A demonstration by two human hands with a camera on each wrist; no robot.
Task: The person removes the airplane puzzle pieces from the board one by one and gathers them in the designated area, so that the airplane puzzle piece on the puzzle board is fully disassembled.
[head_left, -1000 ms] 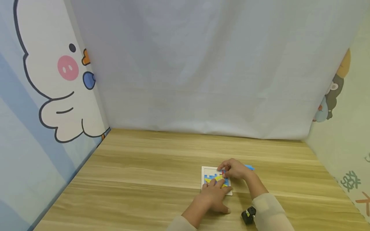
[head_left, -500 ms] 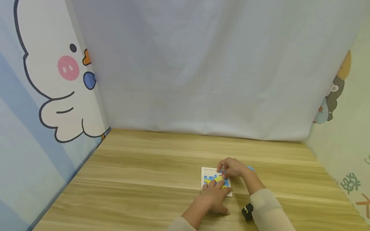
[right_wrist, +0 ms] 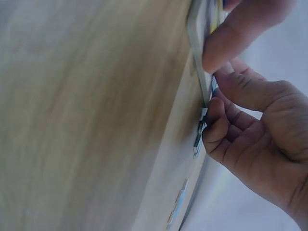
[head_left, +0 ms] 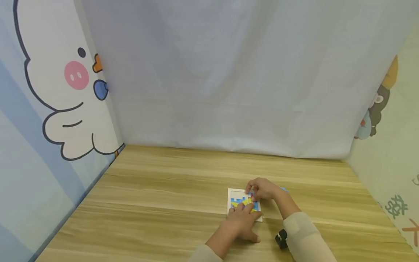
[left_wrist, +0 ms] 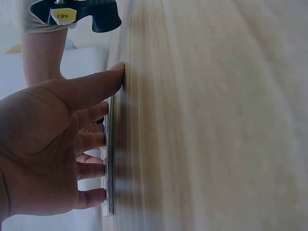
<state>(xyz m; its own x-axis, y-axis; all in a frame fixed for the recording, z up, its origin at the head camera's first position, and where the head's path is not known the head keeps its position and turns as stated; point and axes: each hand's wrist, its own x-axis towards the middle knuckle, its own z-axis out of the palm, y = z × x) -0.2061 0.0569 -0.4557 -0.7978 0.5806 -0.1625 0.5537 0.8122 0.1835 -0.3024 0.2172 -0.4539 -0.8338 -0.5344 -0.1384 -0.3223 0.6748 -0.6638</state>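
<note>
A small square jigsaw puzzle in a white tray lies on the table, its blue and yellow pieces filling the lower part and the upper left showing bare white. My left hand rests on its near side with fingers spread, fingertips on the pieces; the left wrist view shows those straight fingers on the thin board, thumb touching the table. My right hand bends over the upper right corner. Its thumb and index finger pinch a puzzle piece with red on it, mostly hidden by the fingers.
Loose blue puzzle pieces lie beyond the right wrist; the right wrist view shows flat loose pieces past the board. A black wrist camera sits by the right sleeve. A pale curtain hangs along the table's back edge.
Both hands stay almost where they were on the puzzle. The right forearm shifts very slightly, covering more of the loose blue pieces.
</note>
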